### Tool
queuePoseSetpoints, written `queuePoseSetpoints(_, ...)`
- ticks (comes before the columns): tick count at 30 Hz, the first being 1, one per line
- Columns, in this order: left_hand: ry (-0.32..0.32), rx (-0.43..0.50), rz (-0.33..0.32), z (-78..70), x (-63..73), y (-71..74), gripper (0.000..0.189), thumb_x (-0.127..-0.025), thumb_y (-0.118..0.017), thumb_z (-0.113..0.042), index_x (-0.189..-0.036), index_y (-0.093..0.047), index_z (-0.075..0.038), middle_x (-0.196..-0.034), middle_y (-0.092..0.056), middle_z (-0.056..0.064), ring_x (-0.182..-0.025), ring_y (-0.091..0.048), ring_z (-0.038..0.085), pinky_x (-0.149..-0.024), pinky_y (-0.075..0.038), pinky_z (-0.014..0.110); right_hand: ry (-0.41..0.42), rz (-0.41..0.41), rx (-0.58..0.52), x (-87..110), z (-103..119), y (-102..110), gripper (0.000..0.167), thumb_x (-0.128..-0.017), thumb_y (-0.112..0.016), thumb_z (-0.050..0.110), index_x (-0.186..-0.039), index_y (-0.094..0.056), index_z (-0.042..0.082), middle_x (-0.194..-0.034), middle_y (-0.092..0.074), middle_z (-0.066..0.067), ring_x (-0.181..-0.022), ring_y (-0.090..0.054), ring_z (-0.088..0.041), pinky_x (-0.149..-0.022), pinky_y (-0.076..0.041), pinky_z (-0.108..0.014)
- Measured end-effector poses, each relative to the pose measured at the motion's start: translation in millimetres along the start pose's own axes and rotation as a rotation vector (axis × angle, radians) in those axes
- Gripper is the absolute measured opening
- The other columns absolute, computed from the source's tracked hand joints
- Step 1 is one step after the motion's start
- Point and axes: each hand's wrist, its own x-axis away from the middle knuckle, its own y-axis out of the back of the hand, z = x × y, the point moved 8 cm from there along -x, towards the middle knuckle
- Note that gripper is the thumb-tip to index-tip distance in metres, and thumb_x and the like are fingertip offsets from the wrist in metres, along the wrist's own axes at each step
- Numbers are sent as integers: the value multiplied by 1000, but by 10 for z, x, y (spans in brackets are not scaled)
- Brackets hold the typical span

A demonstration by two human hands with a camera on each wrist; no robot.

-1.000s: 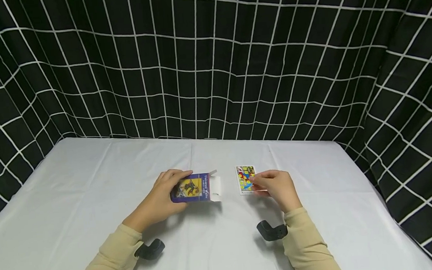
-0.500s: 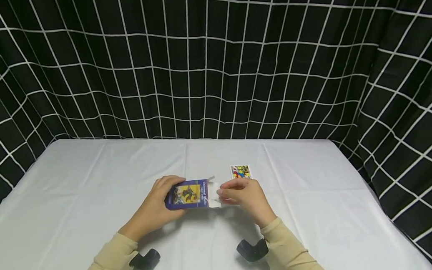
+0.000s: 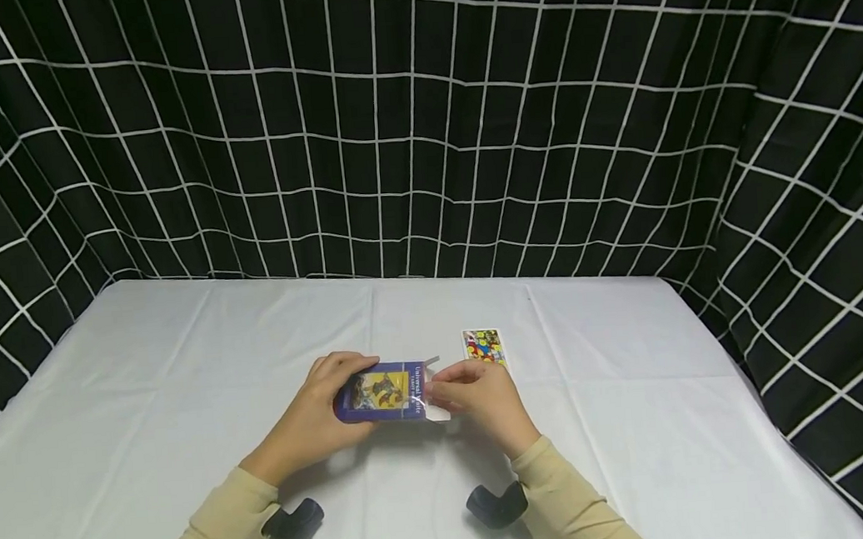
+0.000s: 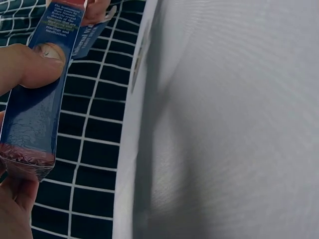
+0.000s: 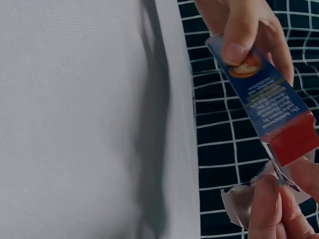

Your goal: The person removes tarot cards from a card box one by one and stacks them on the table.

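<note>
A blue tarot card box [image 3: 382,391] with a yellow picture on its face is held by my left hand [image 3: 306,412] in the head view, a little above the white table. The left thumb [image 4: 37,67] presses one narrow side of the box in the left wrist view. My right hand [image 3: 483,399] has its fingertips at the box's right end, where a white flap [image 5: 240,201] stands out. Whether these fingers pinch the flap or something inside is hidden. Partly behind the right hand, a colorful card [image 3: 483,345] lies on the table.
A white cloth covers the table [image 3: 204,352]. Black curtains [image 3: 392,139] with a white grid stand behind it and at both sides. Each wrist carries a dark camera mount, such as the left one [image 3: 295,521].
My right hand has left the card on the table and moved left to the box's open end, its fingertips now reaching the box's edge. The left hand keeps holding the box.
</note>
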Motion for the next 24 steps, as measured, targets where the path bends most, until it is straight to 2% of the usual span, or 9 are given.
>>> queuePoseSetpoints(6, 10, 12, 16, -5, -8, 3, 71, -72, -86, -15, -137, -57, -12, -132, -57, 6, -126, -46, 25, -104, -44, 49, 24, -15, 40, 0, -14, -21, 19, -79, -78, 7, -90, -71, -7, -77, -73, -5, -68, -66, -8, -66, -57, -23)
queuePoseSetpoints(13, -6, 16, 3, 0, -18, 33, 70, -71, -85, -13, -136, -59, -13, -131, -58, 5, -124, -48, 26, -102, -45, 48, -15, 6, 35, -24, -28, -3, 22, -79, -78, 8, -94, -70, -6, -77, -73, -5, -68, -69, -10, -68, -59, -26)
queuePoseSetpoints(24, 48, 76, -9, 130, -19, 81, 76, -68, -89, -14, -137, -56, -11, -136, -59, 7, -128, -51, 27, -108, -42, 52, -2, 66, 6, -36, 66, 107, 37, -82, -70, 0, -118, -65, -10, -84, -73, -7, -68, -67, -9, -71, -61, -29)
